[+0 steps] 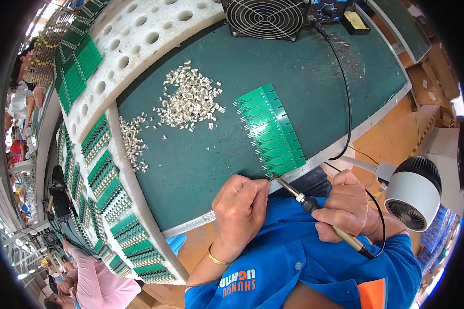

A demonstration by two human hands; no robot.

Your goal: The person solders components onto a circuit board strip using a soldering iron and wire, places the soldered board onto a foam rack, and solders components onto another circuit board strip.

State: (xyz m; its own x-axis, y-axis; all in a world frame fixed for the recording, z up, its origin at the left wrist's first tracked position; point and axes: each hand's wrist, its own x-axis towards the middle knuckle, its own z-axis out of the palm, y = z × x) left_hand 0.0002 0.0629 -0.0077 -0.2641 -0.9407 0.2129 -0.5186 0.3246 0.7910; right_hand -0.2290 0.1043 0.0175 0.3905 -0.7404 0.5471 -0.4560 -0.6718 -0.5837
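1. Two bare hands are working at the mat's near edge, and one soldering iron (310,205) is showing between them.
2. One panel of joined green circuit boards (273,135) is lying on the dark green mat (191,170); its narrow strips are running too close together for a sure count.
3. White connectors are forming two heaps, a larger one (191,100) and a smaller one (131,141), both too dense to count.
4. Two fans are standing in view: a black grilled one (265,18) at the far edge, a white one (413,193) off to the right.
5. The panel is gleaming, with light glaring off its middle; pins are jutting from its left side, dark notches are lining its right, and its far end is leaning left.
6. The left hand (239,203) is curling closed, thumb and forefinger pinching beside the panel's near end; I cannot tell what they are gripping.
7. The right hand (343,208) is wrapping firmly around the iron's handle, the tip pointing at that near corner.
8. The panel's near end is sitting close to the mat's edge; mat is stretching leftward to the larger heap and rightward to a black cable (349,103).
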